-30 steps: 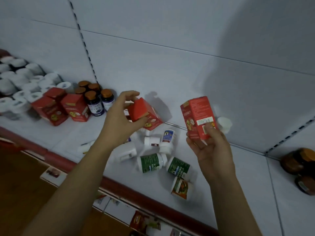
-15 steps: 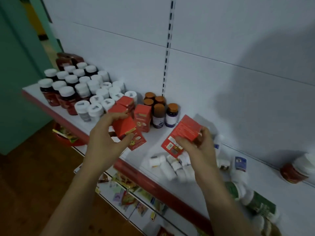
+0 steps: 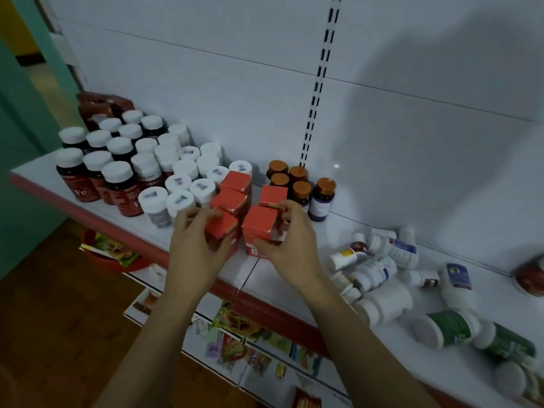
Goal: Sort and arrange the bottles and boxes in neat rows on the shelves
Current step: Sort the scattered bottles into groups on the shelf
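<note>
On the white shelf my left hand grips a red box at the front of a column of red boxes. Beside it my right hand grips a second red box, standing in front of another red box. Both held boxes stand upright near the shelf's red front edge. Amber-capped dark bottles stand just behind them.
White-capped bottles stand in rows at the left. To the right, white and green bottles lie scattered on their sides. A perforated upright runs up the back panel. A lower shelf holds packets.
The view swung left along the shelf. Both hands carried their red boxes down from mid-air and now hold them upright on the shelf beside the other red boxes.
</note>
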